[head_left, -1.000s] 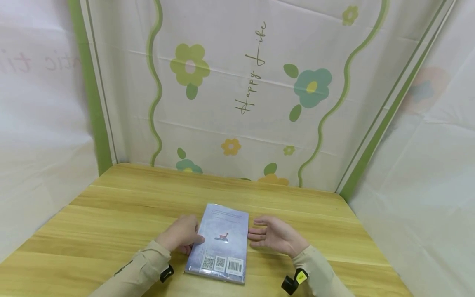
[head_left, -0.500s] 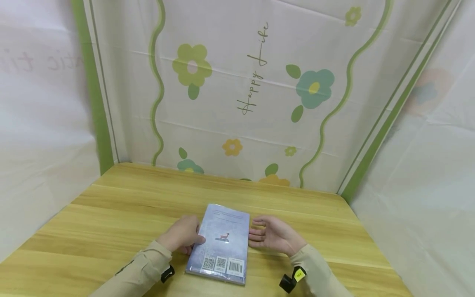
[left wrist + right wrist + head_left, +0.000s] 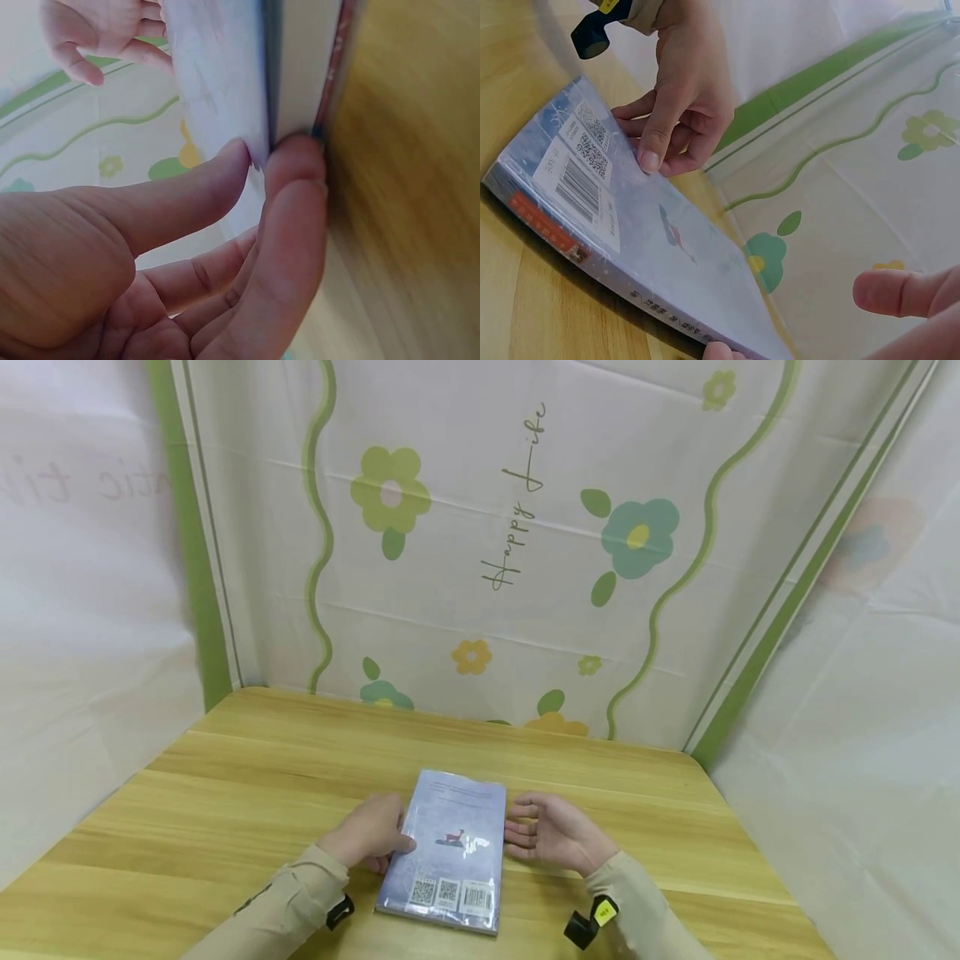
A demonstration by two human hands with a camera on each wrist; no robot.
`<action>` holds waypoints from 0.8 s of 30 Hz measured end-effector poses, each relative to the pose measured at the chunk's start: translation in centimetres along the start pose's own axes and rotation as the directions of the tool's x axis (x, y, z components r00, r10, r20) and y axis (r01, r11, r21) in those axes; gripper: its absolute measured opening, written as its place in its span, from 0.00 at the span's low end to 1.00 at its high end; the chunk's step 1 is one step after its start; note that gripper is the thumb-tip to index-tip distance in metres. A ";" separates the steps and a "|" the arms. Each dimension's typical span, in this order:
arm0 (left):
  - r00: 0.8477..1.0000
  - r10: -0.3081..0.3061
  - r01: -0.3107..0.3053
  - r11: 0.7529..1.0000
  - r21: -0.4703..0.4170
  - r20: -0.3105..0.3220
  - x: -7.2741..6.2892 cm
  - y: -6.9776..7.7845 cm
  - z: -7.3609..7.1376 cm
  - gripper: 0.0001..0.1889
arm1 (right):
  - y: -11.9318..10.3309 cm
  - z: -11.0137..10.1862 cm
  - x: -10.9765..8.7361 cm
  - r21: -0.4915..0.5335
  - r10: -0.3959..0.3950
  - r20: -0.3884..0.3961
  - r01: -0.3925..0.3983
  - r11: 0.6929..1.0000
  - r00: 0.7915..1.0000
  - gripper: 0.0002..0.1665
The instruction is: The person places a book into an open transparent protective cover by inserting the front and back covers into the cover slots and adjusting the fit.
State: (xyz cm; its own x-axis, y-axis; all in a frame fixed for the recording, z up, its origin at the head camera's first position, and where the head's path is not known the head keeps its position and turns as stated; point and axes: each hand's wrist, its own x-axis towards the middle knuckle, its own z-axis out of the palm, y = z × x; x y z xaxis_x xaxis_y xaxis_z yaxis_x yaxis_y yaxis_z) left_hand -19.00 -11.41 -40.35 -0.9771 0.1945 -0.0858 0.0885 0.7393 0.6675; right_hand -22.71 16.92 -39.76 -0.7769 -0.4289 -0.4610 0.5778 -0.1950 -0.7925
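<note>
A pale blue book in shiny wrap lies back cover up on the wooden table, with a small red deer, QR codes and a barcode printed on it. My left hand pinches its left, page-side edge. In the left wrist view the thumb rests on the cover's edge while a finger presses against the page block. Beside the spine is my right hand, palm turned inward and fingers loosely extended. Its fingertips are at the spine; one touches the edge in the right wrist view.
The wooden table spreads out around the book. A white cloth curtain with flowers and green lines hangs at the back edge, and more cloth hangs on both sides. Black straps with small devices sit at the wrists.
The head view has shifted very slightly, and a bright glare shows beside the deer on the cover. Both hands and the book keep nearly the same places.
</note>
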 end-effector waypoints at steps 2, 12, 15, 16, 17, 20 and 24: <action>1.000 -0.002 0.002 1.000 0.000 0.004 0.0 0.0 0.0 0.16 | 0.0 0.0 0.0 -0.009 0.001 0.004 -0.001 1.000 1.000 0.32; 1.000 0.003 -0.003 1.000 0.005 0.008 -0.1 0.1 -0.1 0.16 | -0.1 -0.1 0.1 -0.044 0.005 0.036 -0.004 0.999 0.999 0.26; 1.000 0.000 0.000 1.000 -0.001 0.011 -0.1 0.1 -0.2 0.16 | 0.0 0.0 0.0 -0.036 0.002 0.040 -0.001 0.999 0.999 0.23; 1.000 0.000 0.000 1.000 -0.003 0.012 -0.1 0.1 -0.2 0.16 | 0.0 0.0 0.1 -0.032 0.002 0.039 -0.001 0.999 0.999 0.22; 1.000 0.000 0.000 1.000 -0.004 0.013 -0.2 0.1 -0.2 0.16 | 0.0 0.0 0.1 -0.027 0.001 0.040 0.000 1.000 0.999 0.21; 1.000 -0.001 0.001 1.000 -0.006 0.016 -0.2 0.0 -0.3 0.16 | 0.0 0.1 0.1 -0.021 -0.001 0.047 0.002 1.000 0.999 0.17; 1.000 -0.002 0.002 1.000 0.005 0.020 -0.1 0.0 -0.3 0.16 | 0.0 0.2 0.0 -0.027 0.004 0.074 -0.002 1.000 0.997 0.14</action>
State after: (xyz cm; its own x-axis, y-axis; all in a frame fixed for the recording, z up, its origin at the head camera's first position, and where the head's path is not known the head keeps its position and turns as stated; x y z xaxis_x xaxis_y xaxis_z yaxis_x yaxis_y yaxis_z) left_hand -18.94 -11.63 -40.13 -0.9732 0.2059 -0.1024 0.0874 0.7432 0.6633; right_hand -22.66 16.72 -39.66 -0.7541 -0.4939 -0.4328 0.5722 -0.1706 -0.8022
